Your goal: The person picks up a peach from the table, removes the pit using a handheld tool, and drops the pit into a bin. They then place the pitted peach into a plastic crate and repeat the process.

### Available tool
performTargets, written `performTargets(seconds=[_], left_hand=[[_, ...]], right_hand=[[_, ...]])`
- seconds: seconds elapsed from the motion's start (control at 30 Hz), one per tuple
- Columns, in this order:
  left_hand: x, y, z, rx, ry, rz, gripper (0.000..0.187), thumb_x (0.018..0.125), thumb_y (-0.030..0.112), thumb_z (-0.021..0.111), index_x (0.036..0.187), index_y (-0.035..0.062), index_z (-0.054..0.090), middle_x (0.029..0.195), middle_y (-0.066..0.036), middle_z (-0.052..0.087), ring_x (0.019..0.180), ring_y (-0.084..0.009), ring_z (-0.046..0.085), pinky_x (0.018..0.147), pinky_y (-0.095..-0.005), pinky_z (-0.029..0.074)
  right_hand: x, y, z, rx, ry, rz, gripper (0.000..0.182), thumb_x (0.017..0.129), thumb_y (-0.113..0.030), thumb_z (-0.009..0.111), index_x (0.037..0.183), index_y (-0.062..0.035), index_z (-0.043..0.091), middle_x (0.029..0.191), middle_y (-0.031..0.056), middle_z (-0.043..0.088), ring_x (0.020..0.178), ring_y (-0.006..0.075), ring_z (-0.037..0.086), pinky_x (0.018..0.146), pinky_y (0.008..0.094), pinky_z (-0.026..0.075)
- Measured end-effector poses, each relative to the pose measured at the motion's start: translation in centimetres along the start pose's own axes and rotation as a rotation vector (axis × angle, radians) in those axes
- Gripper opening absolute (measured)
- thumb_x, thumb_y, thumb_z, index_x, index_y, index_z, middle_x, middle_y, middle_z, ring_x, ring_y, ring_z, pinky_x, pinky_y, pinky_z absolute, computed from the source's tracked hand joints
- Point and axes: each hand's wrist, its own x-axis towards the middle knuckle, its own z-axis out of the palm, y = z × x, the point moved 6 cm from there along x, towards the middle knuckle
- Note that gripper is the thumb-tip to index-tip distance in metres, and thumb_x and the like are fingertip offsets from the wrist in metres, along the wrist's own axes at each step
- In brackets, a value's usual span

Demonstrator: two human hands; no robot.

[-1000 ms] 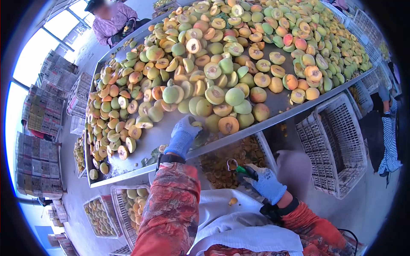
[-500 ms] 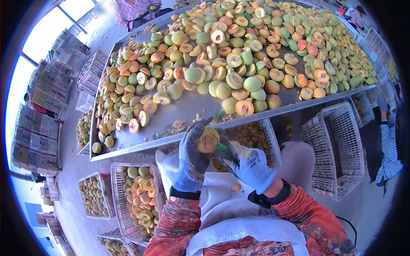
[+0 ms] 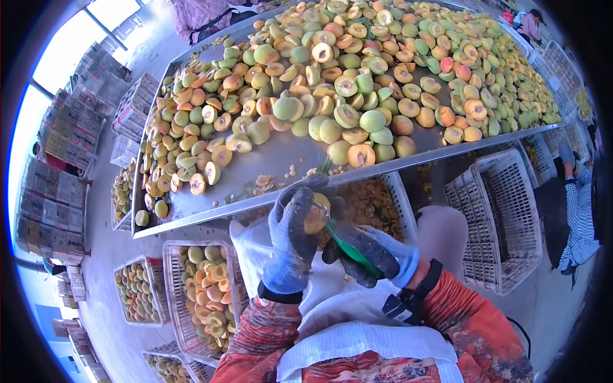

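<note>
Left hand (image 3: 292, 239) clamped around a peach half (image 3: 317, 214) at frame centre, right hand (image 3: 367, 255) closed on a green-handled tool (image 3: 350, 249) touching it, just below the metal table (image 3: 281, 163) heaped with peaches (image 3: 357, 76).

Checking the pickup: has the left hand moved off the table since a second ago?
Yes. The left hand has come back off the metal table, now below its edge, holding a peach half.

The peach half (image 3: 316, 214) is mostly covered by the gloved fingers of the left hand (image 3: 290, 239). The working end of the green-handled tool (image 3: 351, 251) in the right hand (image 3: 367, 255) is hidden behind the fruit. The bench (image 3: 281, 159) runs out of frame at the top. A person (image 3: 204, 13) beyond it is cut off by the edge.
</note>
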Motion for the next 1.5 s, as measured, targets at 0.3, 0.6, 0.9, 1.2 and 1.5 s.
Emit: performTargets(seconds=[0.3, 0.6, 0.9, 1.2, 1.5], left_hand=[[1.1, -5.5, -1.4, -0.136, 0.113, -0.053, 0.021, 0.087, 0.001, 0.049, 0.106, -0.0060, 0.055, 0.100, -0.014, 0.061, 0.083, -0.0189, 0.062, 0.066, -0.0310, 0.056], [1.2, -7.7, -3.2, -0.263, -0.119, -0.223, 0.032, 0.088, 0.016, 0.051, 0.113, -0.0044, 0.053, 0.101, -0.015, 0.061, 0.085, -0.0230, 0.061, 0.074, -0.0344, 0.053], [0.7, -5.4, -1.5, -0.043, -0.041, -0.162, 0.034, 0.094, 0.021, 0.038, 0.104, -0.0049, 0.057, 0.097, -0.016, 0.062, 0.085, -0.0249, 0.063, 0.077, -0.0360, 0.052], [1.5, -3.6, -1.9, 0.155, -0.028, 0.025, 0.032, 0.091, 0.023, 0.047, 0.092, -0.0059, 0.061, 0.084, -0.014, 0.064, 0.067, -0.0214, 0.064, 0.061, -0.0315, 0.054], [1.8, -6.4, -2.8, 0.220, -0.077, -0.207, 0.028, 0.088, 0.023, 0.054, 0.091, -0.0045, 0.060, 0.080, -0.014, 0.064, 0.068, -0.0228, 0.063, 0.063, -0.0320, 0.054]], right_hand=[[1.1, 1.1, -2.0, -0.415, 0.371, -0.325, 0.028, 0.080, -0.020, 0.064, 0.102, -0.0056, 0.054, 0.067, 0.0013, 0.054, 0.046, 0.0083, 0.049, 0.038, 0.0245, 0.040], [0.2, 1.0, -3.5, -0.548, 0.471, -0.263, 0.036, 0.080, -0.011, 0.065, 0.112, -0.0020, 0.051, 0.077, 0.0051, 0.058, 0.052, 0.0114, 0.053, 0.045, 0.0269, 0.044], [-0.1, 0.0, -2.3, -1.219, 0.617, -0.585, 0.041, 0.076, -0.025, 0.069, 0.104, -0.0005, 0.052, 0.072, 0.0178, 0.061, 0.060, 0.0312, 0.061, 0.056, 0.0386, 0.048], [0.4, 0.2, 0.3, -0.016, 0.002, 0.038, 0.032, 0.080, -0.021, 0.067, 0.102, -0.0032, 0.052, 0.062, -0.0005, 0.051, 0.048, 0.0054, 0.048, 0.039, 0.0226, 0.039], [0.4, 0.6, -1.8, -1.036, 0.437, -0.461, 0.040, 0.074, -0.026, 0.068, 0.099, 0.0002, 0.051, 0.075, 0.0216, 0.058, 0.064, 0.0363, 0.059, 0.057, 0.0404, 0.047]])
